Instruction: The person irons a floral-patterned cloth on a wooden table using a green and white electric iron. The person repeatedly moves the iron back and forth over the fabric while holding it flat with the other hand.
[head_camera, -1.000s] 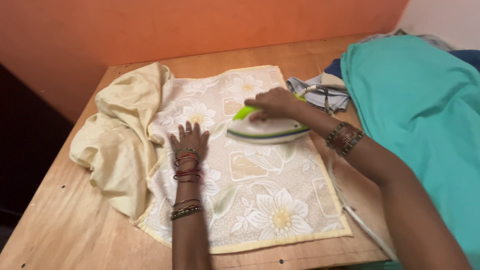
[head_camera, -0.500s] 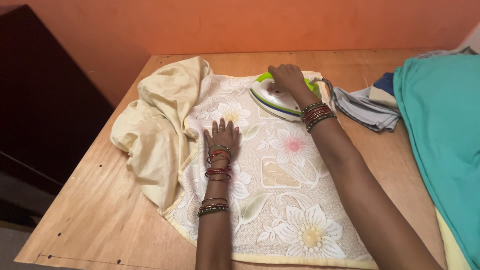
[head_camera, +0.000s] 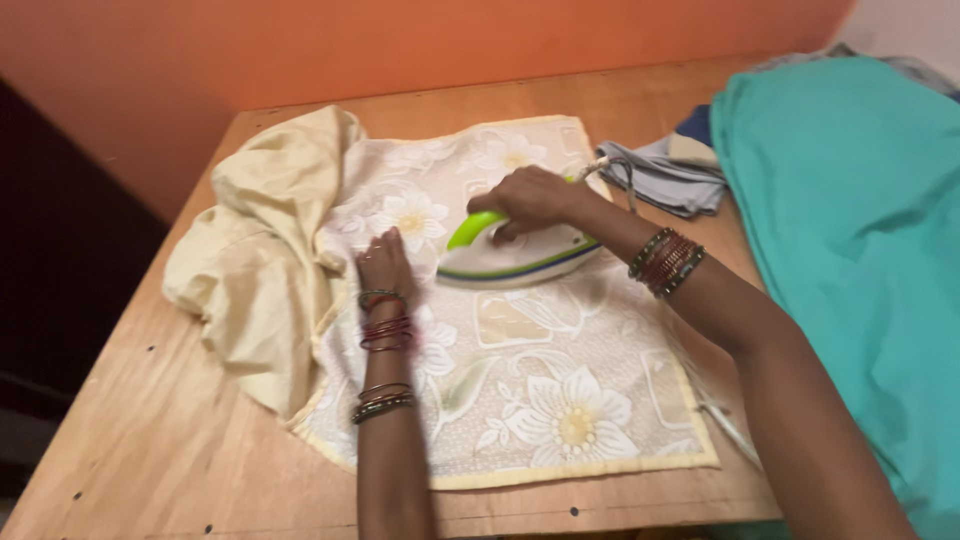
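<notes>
White-and-green iron (head_camera: 515, 255) sits mid-cloth, gripped by the right hand (head_camera: 530, 195) — the left hand (head_camera: 385, 265) lies flat, pinning the floral cloth (head_camera: 520, 350). Its near half looks smooth; the cream fabric (head_camera: 260, 260) beside it remains crumpled.

The cloth (head_camera: 520, 380) was cream lace patterned with large white flowers with pale yellow centres, leaves and squares, and bordered by a pale yellow band. The bunched fabric (head_camera: 255, 260) beside it was plain pale yellow. The iron (head_camera: 515, 255) was white with a lime-green handle and a thin green and dark blue stripe along its side. The counter (head_camera: 170, 440) was light brown plywood with small dark dots. The wall (head_camera: 400, 45) was orange. The draped fabric (head_camera: 850, 220) was plain teal; the folded garment (head_camera: 665, 180) was grey. The bangles (head_camera: 385, 330) were red, green and gold.
</notes>
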